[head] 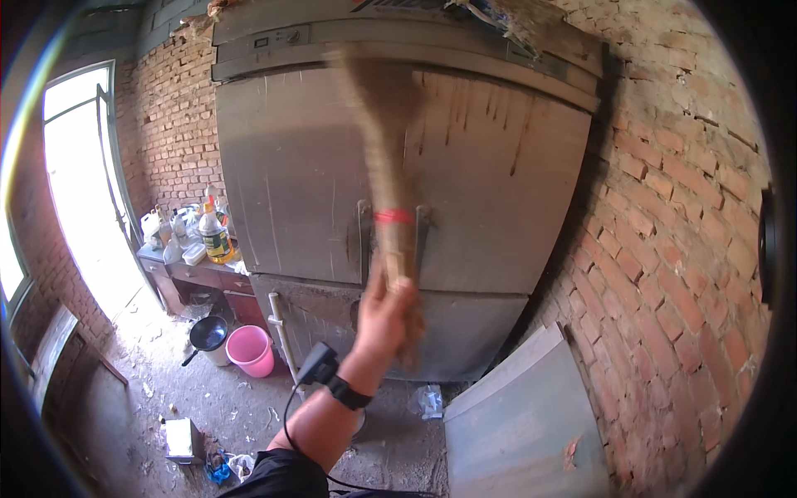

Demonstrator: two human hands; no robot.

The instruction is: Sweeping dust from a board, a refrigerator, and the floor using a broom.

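My left hand (386,317) grips the handle of a hand broom (389,174), raised in front of a large stainless-steel upright refrigerator (292,155). A red band circles the broom's handle above my fingers, and its head, blurred by motion, flares out near the top of the doors. Whether the bristles touch the steel I cannot tell. Brown drips streak the right door (498,187). A black strap (350,393) with a cabled device (319,363) is around my left wrist. My right hand is out of view.
Bottles (216,233) crowd a desk (187,272) at left. Below stand a wok (208,333) and a pink bucket (250,350). A metal box (182,439) and litter lie on the floor. A metal panel (529,423) leans by the right brick wall (672,280).
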